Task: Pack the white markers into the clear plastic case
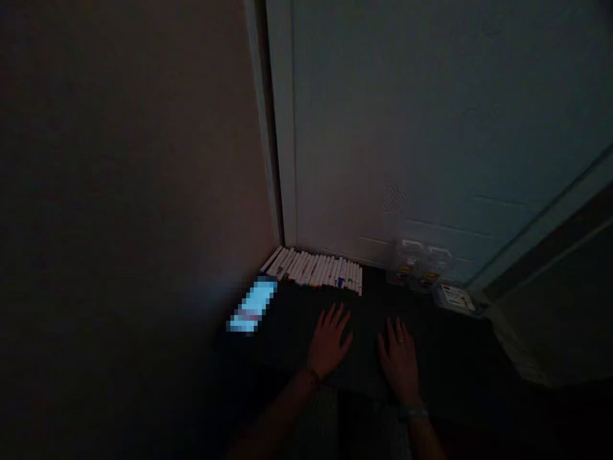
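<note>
My left hand (329, 342) lies flat on the dark tabletop (361, 332), fingers spread, with nothing in it. To its right rests my right hand (398, 358), palm down, its fingers a little apart and also holding nothing; a ring shows on one finger. Beyond my left hand, a row of white markers (316, 268) lies side by side along the back of the table. A lit phone-like screen (253, 305), blurred into blocks, is to the left of my left hand. Neither hand touches these things.
Two clear plastic cases with handles, a left case (401, 271) and a right case (430, 275), stand against the pale back wall (421, 128). Right of them lies a flat clear box (457, 298) with a white label. A brown wall (143, 160) closes the left side. The light is dim.
</note>
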The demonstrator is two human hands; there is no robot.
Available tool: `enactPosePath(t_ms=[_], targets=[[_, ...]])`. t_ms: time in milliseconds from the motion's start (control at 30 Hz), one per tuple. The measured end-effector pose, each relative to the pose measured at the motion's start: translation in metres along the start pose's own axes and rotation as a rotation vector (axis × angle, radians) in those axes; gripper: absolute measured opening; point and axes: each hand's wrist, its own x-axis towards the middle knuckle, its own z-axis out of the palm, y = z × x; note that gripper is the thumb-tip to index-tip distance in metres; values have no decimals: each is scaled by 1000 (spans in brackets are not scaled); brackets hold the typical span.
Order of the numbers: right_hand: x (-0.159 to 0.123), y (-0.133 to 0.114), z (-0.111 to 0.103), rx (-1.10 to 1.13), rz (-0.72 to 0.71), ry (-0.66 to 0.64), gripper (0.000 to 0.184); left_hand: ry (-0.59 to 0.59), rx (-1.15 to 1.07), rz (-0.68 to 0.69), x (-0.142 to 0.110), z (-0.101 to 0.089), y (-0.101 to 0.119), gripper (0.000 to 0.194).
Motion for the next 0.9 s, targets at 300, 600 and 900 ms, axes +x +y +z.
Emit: enactPosePath(t_ms=[300, 600, 900], targets=[[3, -2, 3, 17, 54, -6, 58, 12, 10, -2, 1, -2, 1, 51], [3, -2, 2, 13, 70, -11, 58, 6, -12, 0, 2, -2, 1, 51], [3, -2, 0, -5, 62, -12, 57, 10, -12, 0, 1, -3, 1, 50]])
